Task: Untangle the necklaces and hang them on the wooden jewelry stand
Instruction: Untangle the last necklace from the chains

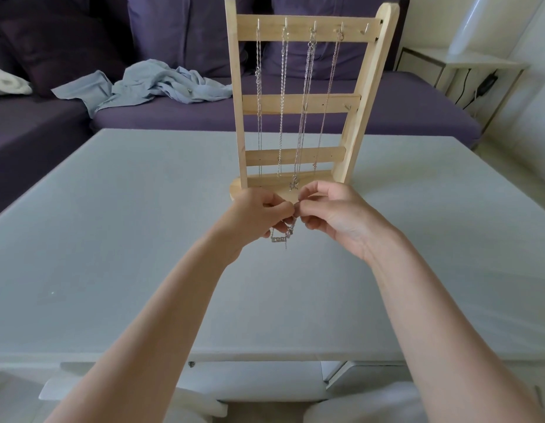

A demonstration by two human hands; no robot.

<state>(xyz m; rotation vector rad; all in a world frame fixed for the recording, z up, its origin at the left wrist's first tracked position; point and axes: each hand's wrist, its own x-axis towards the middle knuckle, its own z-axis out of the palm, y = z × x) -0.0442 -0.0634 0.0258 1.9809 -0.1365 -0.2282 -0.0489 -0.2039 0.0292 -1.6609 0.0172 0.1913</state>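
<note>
Dangling from two pinching hands just in front of the stand's base, the last necklace (283, 235) is bunching into a small silver knot with a bar-shaped pendant hanging low. The left hand (259, 213) and right hand (332, 215) are each curling thumb and fingertips around the chain, nearly touching each other above the table (112, 239). Working it well probably means easing strands apart gently rather than tugging, keeping the pendant hanging free. Beyond, the wooden jewelry stand (298, 99) is already carrying four chains on its top hooks; the far-right hook (365, 28) is looking free. A purple sofa (402, 102) is sitting behind.
</note>
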